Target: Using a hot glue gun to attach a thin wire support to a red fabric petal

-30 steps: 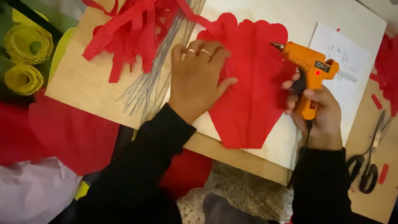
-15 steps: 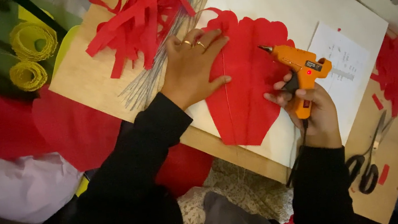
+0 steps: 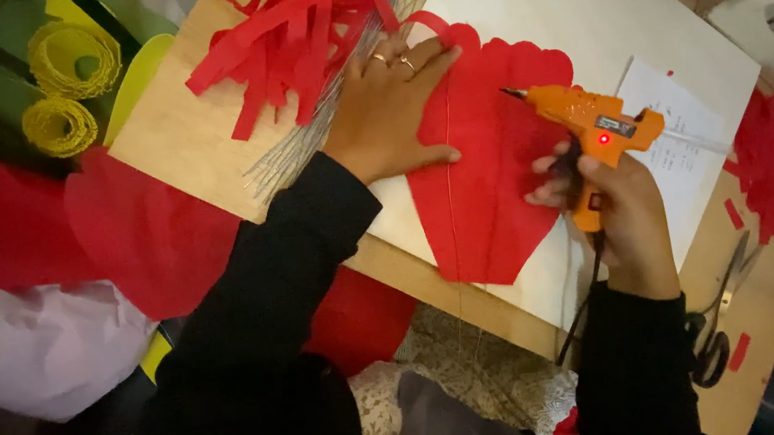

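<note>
Your left hand (image 3: 390,109) is pressing flat, fingers spread, on the red paper petal (image 3: 489,166); your right hand (image 3: 617,209) is gripping the orange glue gun (image 3: 592,123) just beside it.

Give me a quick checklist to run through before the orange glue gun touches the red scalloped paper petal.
1. Red scalloped paper petal pinned flat: ok, left hand presses its upper left edge.
2. Orange glue gun gripped: ok, right hand wraps its handle.
3. Gun powered: ok, a red light glows on its body.
4. Nozzle aimed: ok, the tip points at the petal's upper right part; contact cannot tell.
5. Thin wire along the petal's middle: ok, lies straight.
6. Left fingers away from the nozzle: ok, a gap shows.
</note>
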